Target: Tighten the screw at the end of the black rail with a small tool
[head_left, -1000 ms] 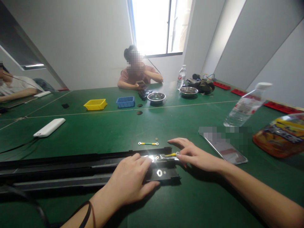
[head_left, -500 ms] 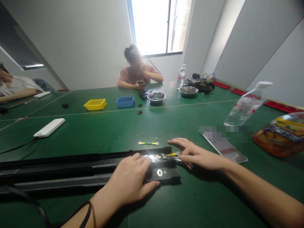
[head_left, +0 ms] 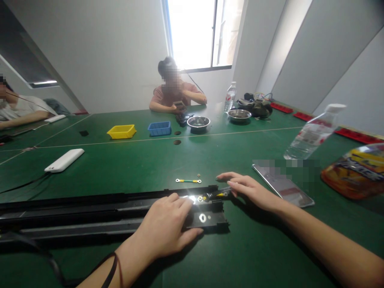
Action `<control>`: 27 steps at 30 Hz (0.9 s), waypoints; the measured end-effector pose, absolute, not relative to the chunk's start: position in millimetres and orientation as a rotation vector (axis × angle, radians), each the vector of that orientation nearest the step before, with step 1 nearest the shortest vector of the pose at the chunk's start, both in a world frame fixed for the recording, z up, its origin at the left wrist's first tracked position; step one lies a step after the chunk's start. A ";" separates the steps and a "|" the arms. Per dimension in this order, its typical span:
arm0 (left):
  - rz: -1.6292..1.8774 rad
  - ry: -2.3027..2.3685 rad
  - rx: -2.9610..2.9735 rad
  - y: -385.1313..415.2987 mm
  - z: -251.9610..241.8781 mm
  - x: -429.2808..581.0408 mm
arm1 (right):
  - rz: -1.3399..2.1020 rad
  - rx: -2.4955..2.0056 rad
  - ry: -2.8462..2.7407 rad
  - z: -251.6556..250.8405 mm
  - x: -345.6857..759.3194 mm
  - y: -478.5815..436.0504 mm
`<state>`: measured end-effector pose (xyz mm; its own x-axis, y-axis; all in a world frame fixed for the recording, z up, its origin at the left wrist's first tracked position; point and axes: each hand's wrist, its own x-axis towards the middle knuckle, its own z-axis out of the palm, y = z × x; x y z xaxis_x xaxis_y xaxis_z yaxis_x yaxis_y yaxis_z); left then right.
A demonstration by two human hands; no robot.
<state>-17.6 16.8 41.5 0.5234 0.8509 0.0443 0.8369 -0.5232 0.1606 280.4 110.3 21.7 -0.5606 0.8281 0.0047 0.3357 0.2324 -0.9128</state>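
Observation:
My left hand point(head_left: 166, 222) lies over the right end of a long black metal rail point(head_left: 129, 216), fingers across its shiny channel and thumb apart along the near side, holding it down. My right hand point(head_left: 247, 190) pinches the end of a small silver wrench point(head_left: 220, 193). The wrench's head sits at a nut on the rail, where a yellow-green wire with ring lugs point(head_left: 222, 195) lies partly hidden beneath the tool. Behind the rail on the table are a second yellow-green wire with ring lugs point(head_left: 189, 181) and a small brass nut point(head_left: 198, 175).
A phone point(head_left: 282, 184), a water bottle point(head_left: 313, 132) and an orange-labelled drink bottle point(head_left: 354, 172) stand or lie to the right. Farther back are a yellow bin point(head_left: 121, 132), a blue bin point(head_left: 159, 129) and a metal bowl point(head_left: 198, 123). A person point(head_left: 171, 92) sits opposite.
My right hand has shifted slightly up and away from me, raising the wrench's handle end above the rail. My left hand stays in place.

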 end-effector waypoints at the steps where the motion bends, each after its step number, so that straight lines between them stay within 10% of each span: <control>1: 0.179 1.467 2.637 16.9 41.5 -17.3 | 1.294 -1.067 -1.995 20.6 279.7 109.8; 27: 0.184 1.453 2.640 16.7 44.0 -16.8 | 1.228 -1.103 -2.150 20.5 274.1 105.0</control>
<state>-16.8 16.7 44.0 0.5308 0.8462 0.0473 0.8313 -0.5307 0.1653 274.1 105.0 20.5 -0.5924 0.8054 -0.0204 0.4266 0.2921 -0.8559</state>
